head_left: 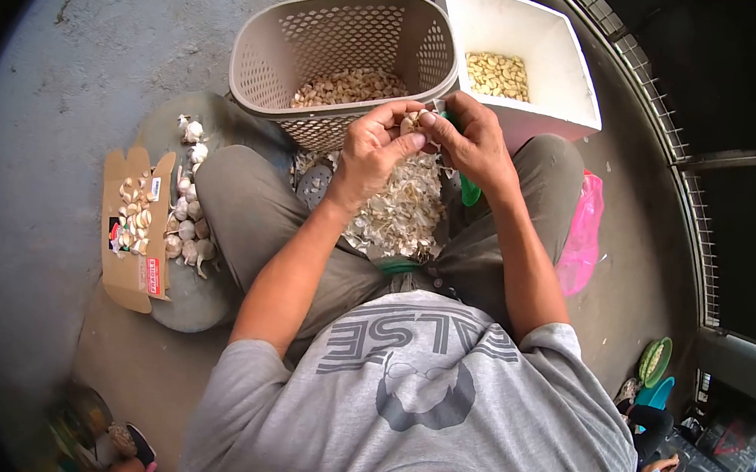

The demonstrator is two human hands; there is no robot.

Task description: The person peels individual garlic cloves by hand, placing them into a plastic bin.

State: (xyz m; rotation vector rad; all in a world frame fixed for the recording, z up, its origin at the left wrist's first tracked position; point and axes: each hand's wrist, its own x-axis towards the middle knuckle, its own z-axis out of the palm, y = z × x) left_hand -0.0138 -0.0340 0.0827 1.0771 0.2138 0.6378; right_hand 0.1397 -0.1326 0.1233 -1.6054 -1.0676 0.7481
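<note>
My left hand [373,151] is closed around a pale piece of garlic [411,123], held above the heap of peels between my legs. My right hand [478,147] meets it from the other side, with its thumb pressed close to the garlic. A small greyish and green item shows at the right fingers, too little of it to name. Dry garlic skins [399,206] lie in a heap below both hands. Just beyond stands a beige perforated basket [251,84] holding unpeeled cloves [352,89]. Peeled cloves [498,75] sit in a white foam box [555,43].
At the left, whole garlic bulbs [189,207] lie on a grey round surface [191,308] beside an open cardboard box [128,288] with loose cloves. A pink plastic bag [584,230] lies by my right leg. Other people and a green basket [655,360] appear at the lower edges.
</note>
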